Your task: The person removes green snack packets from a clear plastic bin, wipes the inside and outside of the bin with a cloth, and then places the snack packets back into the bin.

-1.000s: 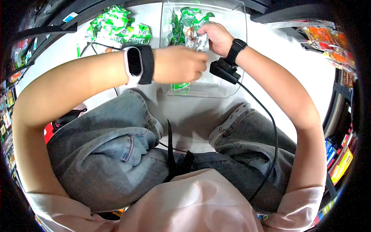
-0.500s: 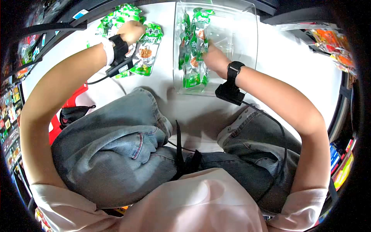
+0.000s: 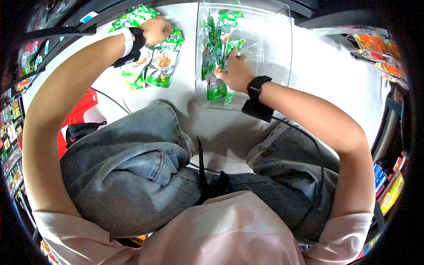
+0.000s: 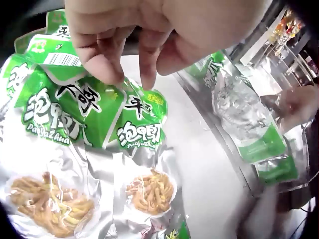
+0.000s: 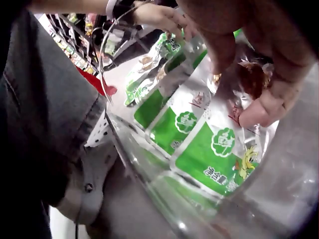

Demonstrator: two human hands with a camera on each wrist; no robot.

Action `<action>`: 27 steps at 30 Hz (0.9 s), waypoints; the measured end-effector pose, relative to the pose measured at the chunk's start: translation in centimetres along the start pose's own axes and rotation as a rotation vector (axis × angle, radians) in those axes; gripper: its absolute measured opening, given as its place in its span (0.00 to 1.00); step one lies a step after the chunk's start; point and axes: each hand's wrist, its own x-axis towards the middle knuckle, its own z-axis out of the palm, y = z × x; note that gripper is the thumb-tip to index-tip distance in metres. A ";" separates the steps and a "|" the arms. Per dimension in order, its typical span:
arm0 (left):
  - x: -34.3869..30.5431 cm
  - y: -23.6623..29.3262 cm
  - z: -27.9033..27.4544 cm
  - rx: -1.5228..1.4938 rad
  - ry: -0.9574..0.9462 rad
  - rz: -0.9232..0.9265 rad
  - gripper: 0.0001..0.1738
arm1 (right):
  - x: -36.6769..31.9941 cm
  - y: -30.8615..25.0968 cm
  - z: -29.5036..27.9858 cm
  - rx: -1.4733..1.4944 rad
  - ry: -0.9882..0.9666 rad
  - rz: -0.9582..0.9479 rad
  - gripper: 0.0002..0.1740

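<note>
My left hand [image 3: 157, 31] is over the pile of green-and-white snack packets [image 3: 162, 62]. In the left wrist view its bent fingers [image 4: 148, 74] point down at the top edge of a packet [image 4: 144, 119], with a gap between the fingertips. My right hand [image 3: 238, 73] is inside a clear plastic bin [image 3: 276, 84], thumb and fingers spread over a row of upright packets [image 3: 216, 90]. A fingertip presses on the front of the nearest packet [image 5: 214, 154] in the right wrist view.
Shelves of packaged goods stand on the left [image 3: 11, 145] and right [image 3: 382, 62]. A red item [image 3: 81, 110] and a black pouch [image 3: 84, 130] lie beside my left knee. Cables run from both wrist cameras. The bin stands on a white surface [image 3: 335, 66].
A second ago my left hand was at the bin; it moved left to the packet pile and stays there. My right hand let go of a packet's upper part and moved down over the row.
</note>
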 end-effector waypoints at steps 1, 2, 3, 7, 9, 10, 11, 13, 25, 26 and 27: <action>0.4 0.0 -0.1 0.027 -0.065 -0.017 0.10 | 0.1 0.3 0.7 -0.065 0.046 -0.063 0.42; 0.8 0.0 -0.1 0.029 -0.064 -0.013 0.10 | 0.1 0.5 1.3 -0.130 0.092 -0.127 0.36; 1.1 0.0 0.1 0.033 -0.088 -0.050 0.10 | 0.2 0.5 1.6 -0.067 0.178 -0.185 0.36; 1.5 0.2 0.0 0.054 -0.078 -0.064 0.10 | 0.3 1.1 1.2 -0.124 0.100 -0.163 0.40; 1.4 0.3 -0.4 0.059 -0.084 -0.091 0.09 | -0.3 1.2 0.7 0.242 0.113 -0.066 0.41; 1.2 0.2 -0.5 0.046 -0.036 -0.060 0.08 | -0.4 1.1 0.4 0.243 0.112 -0.067 0.41; 1.1 0.0 -0.6 0.033 0.012 -0.028 0.07 | -0.6 1.1 -0.1 0.326 0.131 0.005 0.42; 0.8 -0.4 -1.2 -0.041 0.004 -0.009 0.07 | -0.9 1.0 -1.2 0.206 0.242 0.022 0.41; 1.4 -6.4 -5.4 -0.579 -0.087 -0.166 0.08 | 0.2 1.6 -1.9 0.490 0.387 0.198 0.35; 1.3 -6.7 -6.6 -0.628 -0.022 -0.166 0.08 | 0.2 1.6 -1.9 0.491 0.395 0.195 0.34; 1.2 -6.3 -8.0 -0.699 -0.130 -0.130 0.09 | 0.2 1.6 -1.8 0.491 0.397 0.196 0.34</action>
